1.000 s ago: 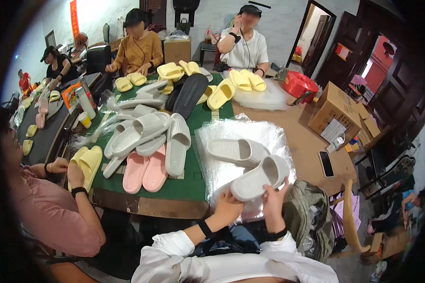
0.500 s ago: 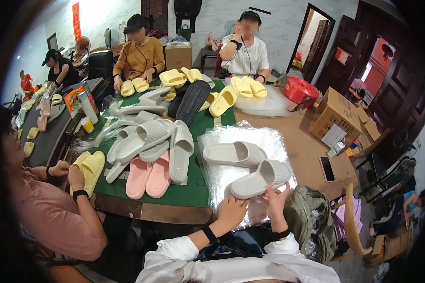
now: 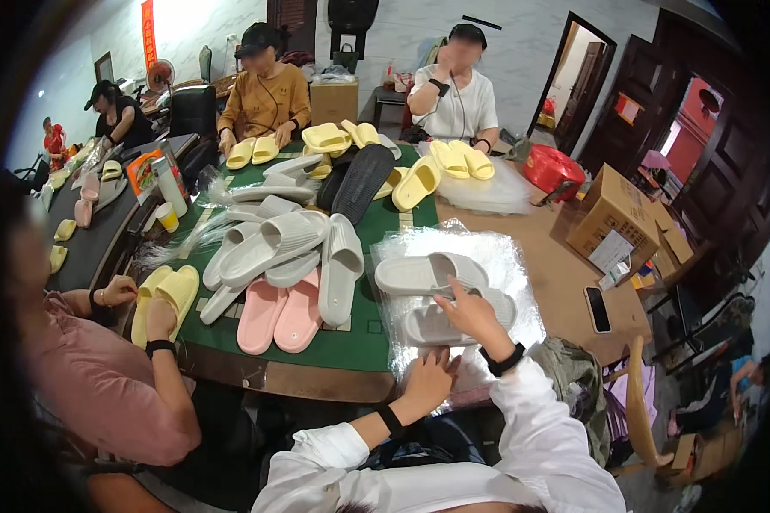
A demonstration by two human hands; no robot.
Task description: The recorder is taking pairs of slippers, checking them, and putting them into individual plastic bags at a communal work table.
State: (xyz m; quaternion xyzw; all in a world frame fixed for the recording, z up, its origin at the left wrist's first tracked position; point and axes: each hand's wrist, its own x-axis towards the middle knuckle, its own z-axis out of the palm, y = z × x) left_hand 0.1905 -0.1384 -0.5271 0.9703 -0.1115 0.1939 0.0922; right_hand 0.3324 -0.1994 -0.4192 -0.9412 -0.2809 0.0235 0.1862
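Observation:
Two pale grey slippers lie side by side on a clear plastic bag (image 3: 509, 256) spread over the table's near right part. My right hand (image 3: 472, 318) rests on the nearer grey slipper (image 3: 419, 327), gripping it, with the index finger stretched toward the farther grey slipper (image 3: 428, 274). My left hand (image 3: 428, 382) sits at the table's near edge, its fingers curled on the bag's near border. Both wrists carry black bands and my sleeves are white.
A pile of grey slippers (image 3: 282, 239), a pink pair (image 3: 278, 316) and a black slipper (image 3: 364, 179) lie on the green mat (image 3: 364, 338). A person at left holds a yellow pair (image 3: 167, 295). Two people sit opposite with yellow slippers. A cardboard box (image 3: 612, 209) and phone (image 3: 597, 309) are at right.
The nearer grey slipper, held up at an angle in both hands before, now lies flat on the bag beside the other. My left hand has dropped back to the bag's near edge.

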